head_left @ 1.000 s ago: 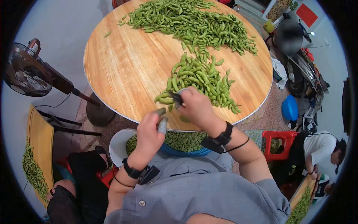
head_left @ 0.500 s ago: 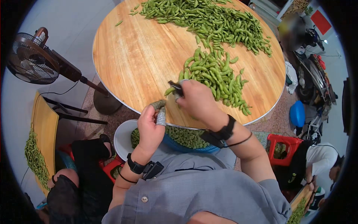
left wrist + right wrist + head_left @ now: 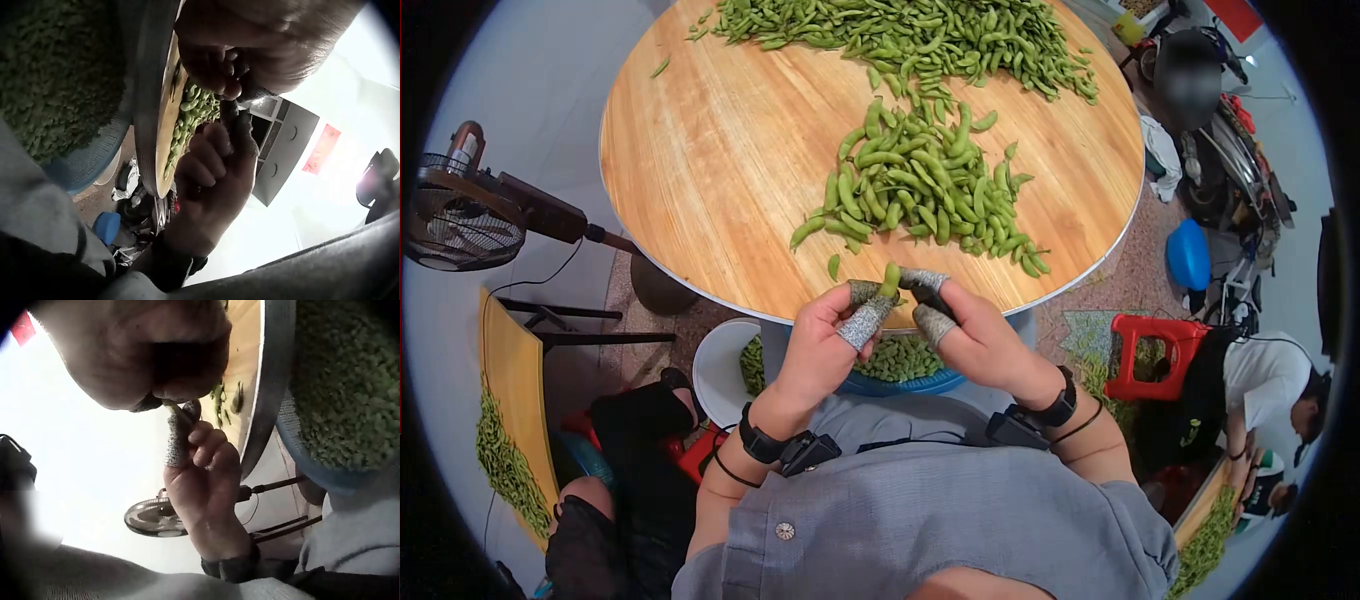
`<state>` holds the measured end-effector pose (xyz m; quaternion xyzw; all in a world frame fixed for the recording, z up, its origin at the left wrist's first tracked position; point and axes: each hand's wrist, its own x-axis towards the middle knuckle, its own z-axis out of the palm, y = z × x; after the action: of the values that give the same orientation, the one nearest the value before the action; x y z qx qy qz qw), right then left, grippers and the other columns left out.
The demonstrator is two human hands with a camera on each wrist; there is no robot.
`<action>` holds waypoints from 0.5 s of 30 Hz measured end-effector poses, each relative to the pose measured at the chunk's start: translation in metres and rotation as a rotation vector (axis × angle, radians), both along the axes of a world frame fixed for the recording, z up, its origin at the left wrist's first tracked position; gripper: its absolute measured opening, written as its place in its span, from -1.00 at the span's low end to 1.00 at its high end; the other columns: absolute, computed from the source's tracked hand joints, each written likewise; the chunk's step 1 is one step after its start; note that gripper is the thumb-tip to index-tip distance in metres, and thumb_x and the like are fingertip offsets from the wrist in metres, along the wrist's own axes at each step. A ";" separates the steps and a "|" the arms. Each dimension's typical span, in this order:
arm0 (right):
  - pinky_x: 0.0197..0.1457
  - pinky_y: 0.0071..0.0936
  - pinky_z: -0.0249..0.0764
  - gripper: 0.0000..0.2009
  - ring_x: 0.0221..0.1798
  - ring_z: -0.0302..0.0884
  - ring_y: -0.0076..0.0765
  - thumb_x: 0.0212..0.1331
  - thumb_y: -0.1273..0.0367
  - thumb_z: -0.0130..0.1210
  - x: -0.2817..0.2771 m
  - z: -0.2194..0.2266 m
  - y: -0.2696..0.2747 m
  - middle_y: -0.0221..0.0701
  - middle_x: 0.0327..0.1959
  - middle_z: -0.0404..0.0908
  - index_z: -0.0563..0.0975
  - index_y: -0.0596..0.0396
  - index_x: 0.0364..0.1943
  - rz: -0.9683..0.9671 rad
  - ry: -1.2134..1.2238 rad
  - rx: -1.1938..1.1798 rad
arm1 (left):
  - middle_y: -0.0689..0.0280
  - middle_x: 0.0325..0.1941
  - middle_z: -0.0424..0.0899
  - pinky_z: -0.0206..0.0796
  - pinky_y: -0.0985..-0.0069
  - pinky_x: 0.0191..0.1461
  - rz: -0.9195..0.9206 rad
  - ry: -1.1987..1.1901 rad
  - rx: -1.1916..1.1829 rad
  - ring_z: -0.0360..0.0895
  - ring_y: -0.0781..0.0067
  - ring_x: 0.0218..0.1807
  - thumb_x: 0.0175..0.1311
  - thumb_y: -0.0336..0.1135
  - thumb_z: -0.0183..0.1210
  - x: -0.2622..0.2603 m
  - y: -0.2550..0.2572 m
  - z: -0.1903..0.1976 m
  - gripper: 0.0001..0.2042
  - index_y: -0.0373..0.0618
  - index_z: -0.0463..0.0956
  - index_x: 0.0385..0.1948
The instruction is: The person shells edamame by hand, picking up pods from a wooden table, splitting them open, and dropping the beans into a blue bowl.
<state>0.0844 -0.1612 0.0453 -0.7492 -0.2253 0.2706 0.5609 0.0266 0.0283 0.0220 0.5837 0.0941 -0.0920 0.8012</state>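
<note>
My left hand (image 3: 824, 345) pinches a green soybean pod (image 3: 890, 279) between thumb and forefinger, both wrapped in grey tape. The pod stands upright over the near edge of the round wooden table (image 3: 700, 150). Close beside it, my right hand (image 3: 988, 345) grips a small black tool (image 3: 930, 298) between its taped fingers; the tool's kind is mostly hidden. Just beyond both hands lies a heap of pods (image 3: 920, 180), with one loose pod (image 3: 834, 266) near the left fingertips. In the right wrist view, the left hand (image 3: 203, 481) faces the right hand's fingers.
A larger pod pile (image 3: 920, 35) covers the table's far side. Below the near edge is a blue basin (image 3: 340, 481) full of green beans, beside a white bucket (image 3: 718, 372). A fan (image 3: 470, 215) stands left, a red stool (image 3: 1160, 335) right. Other people sit at both sides.
My right hand has come back from the heap with the black tool to meet the left hand. A pod is now between the left thumb and forefinger, which held none half a second ago.
</note>
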 end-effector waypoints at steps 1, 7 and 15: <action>-0.01 -0.36 0.42 -0.59 -0.10 0.53 -0.17 0.22 0.40 -0.11 -0.001 0.001 -0.001 -0.18 -0.16 0.54 0.31 0.19 0.17 0.063 -0.072 -0.031 | 0.50 -0.52 0.48 0.15 0.76 -0.52 -0.005 -0.001 0.011 0.32 0.80 -0.56 0.30 -0.43 0.06 0.000 0.000 0.000 -0.88 -0.18 0.50 -0.19; 0.03 -0.28 0.40 -0.56 -0.06 0.52 -0.03 0.13 0.43 -0.14 0.000 -0.004 -0.002 -0.07 -0.14 0.52 0.30 0.21 0.15 0.087 -0.054 -0.083 | 0.48 -0.53 0.49 0.23 0.69 -0.47 0.011 -0.036 0.050 0.37 0.71 -0.56 0.30 -0.38 0.10 -0.005 -0.004 -0.004 -0.86 -0.20 0.50 -0.19; -0.25 -0.65 0.34 -0.52 -0.29 0.32 -0.67 0.27 0.47 -0.17 -0.004 -0.016 -0.002 -0.52 -0.23 0.43 0.20 0.11 0.30 0.111 0.103 0.019 | 0.29 -0.42 0.55 0.36 0.56 -0.32 -0.009 -0.429 0.841 0.51 0.59 -0.37 0.15 -0.42 0.19 -0.011 -0.007 -0.002 -0.82 -0.24 0.48 -0.23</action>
<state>0.0804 -0.1635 0.0298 -0.7154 -0.2398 0.3371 0.5631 0.0157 0.0216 0.0202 0.8638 -0.0471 0.0731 0.4963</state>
